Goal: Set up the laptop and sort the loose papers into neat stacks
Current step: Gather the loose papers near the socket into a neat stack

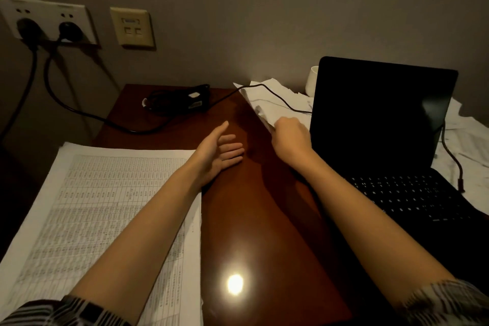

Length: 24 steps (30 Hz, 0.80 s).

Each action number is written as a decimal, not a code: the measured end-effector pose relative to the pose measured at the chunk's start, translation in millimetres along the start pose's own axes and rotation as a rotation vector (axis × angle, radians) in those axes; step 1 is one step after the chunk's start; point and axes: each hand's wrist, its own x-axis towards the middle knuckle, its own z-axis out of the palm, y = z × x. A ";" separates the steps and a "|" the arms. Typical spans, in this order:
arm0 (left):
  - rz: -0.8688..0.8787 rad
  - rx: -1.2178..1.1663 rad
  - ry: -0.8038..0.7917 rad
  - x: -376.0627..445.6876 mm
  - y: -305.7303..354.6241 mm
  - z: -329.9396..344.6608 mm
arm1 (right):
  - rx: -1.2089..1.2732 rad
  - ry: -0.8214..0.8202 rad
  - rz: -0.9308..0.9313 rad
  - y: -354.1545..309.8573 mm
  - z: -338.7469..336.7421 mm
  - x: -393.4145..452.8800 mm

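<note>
An open black laptop (pixel 381 119) stands at the right of the dark wooden desk (pixel 254 219), its screen dark. Loose white papers (pixel 277 100) lie behind and beside it. My right hand (pixel 289 137) grips the near edge of those papers just left of the laptop. My left hand (pixel 219 151) hovers open over the desk's middle, palm turned inward, fingers straight. A neat stack of printed table sheets (pixel 105 206) lies at the left under my left forearm.
A black power brick (pixel 180 99) sits at the desk's back edge; its cable (pixel 275 95) crosses the papers to the laptop. Wall sockets (pixel 47 24) with two plugs are at upper left. A white cup (pixel 313 79) stands behind the laptop. Another cable (pixel 452 159) trails at right.
</note>
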 end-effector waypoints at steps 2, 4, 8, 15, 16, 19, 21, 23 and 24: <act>-0.003 0.000 -0.010 1.0 -0.8 0.3 | 0.003 0.018 -0.014 -11.9 -2.1 3.0; -0.003 -0.020 -0.002 -0.8 -0.4 1.7 | 0.086 0.035 -0.003 -27.8 -2.6 5.3; 0.095 -0.106 -0.002 -4.8 0.5 -1.9 | 0.343 0.030 -0.071 -74.4 -5.3 -2.9; 0.178 -0.053 0.079 -5.6 3.6 -10.1 | 0.925 -0.387 -0.115 -53.4 16.6 -25.4; 0.159 -0.005 0.137 -5.1 3.0 -10.0 | 0.865 -0.388 -0.173 -43.5 20.1 -28.0; 0.208 0.170 0.286 -1.0 -0.3 -6.6 | 0.807 -0.369 -0.253 -19.8 31.6 -37.5; 0.235 0.271 0.332 -6.3 0.9 -2.4 | 0.845 -0.347 -0.242 -6.7 37.0 -44.6; 0.230 0.278 0.321 -14.6 5.8 -3.7 | 0.820 -0.337 -0.253 4.7 40.2 -50.0; 0.227 0.270 0.291 -16.7 7.9 -6.9 | 0.783 -0.350 -0.282 8.8 40.7 -51.2</act>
